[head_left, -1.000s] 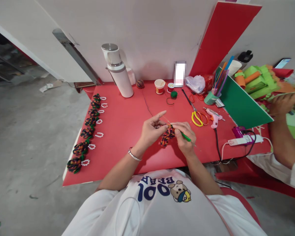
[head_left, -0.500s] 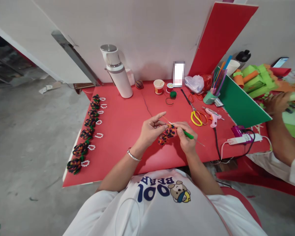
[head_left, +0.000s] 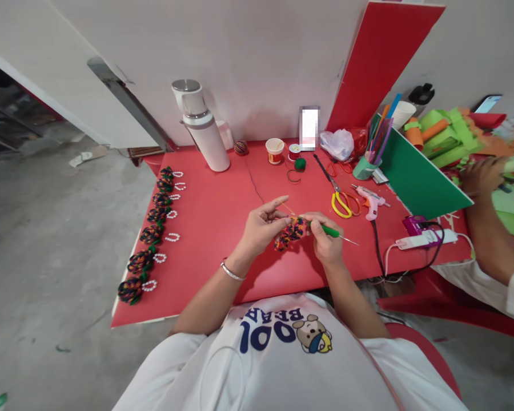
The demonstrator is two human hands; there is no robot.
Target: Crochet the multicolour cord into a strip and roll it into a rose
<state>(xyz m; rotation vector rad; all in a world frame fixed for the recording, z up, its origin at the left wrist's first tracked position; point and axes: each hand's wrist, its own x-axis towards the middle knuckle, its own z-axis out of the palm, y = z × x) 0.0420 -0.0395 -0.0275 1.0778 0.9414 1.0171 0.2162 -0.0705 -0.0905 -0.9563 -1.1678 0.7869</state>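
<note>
My left hand (head_left: 263,227) pinches a multicoloured crochet piece (head_left: 288,235), its index finger stretched out with an orange stretch of yarn (head_left: 286,206) running from it. In my right hand (head_left: 328,237) is a crochet hook (head_left: 330,232) with a green handle, its tip end at the top edge of the crochet piece and its thin rear shaft pointing to the right. A dark strand leads back across the table to a small multicoloured yarn ball (head_left: 241,148). Part of the crochet piece is hidden behind my fingers.
Several crocheted pieces with white bead loops (head_left: 141,260) line the left edge of the red table (head_left: 214,228). Behind stand a white thermos (head_left: 208,134), paper cup (head_left: 274,152) and phone (head_left: 309,128). Scissors (head_left: 340,202), a pink glue gun (head_left: 371,202) and a power strip (head_left: 426,240) lie right, near another person's arm (head_left: 492,234).
The crochet hook has turned slightly in my right hand and its tip has dropped closer to the crochet piece. The orange yarn near my left index finger now shows more clearly.
</note>
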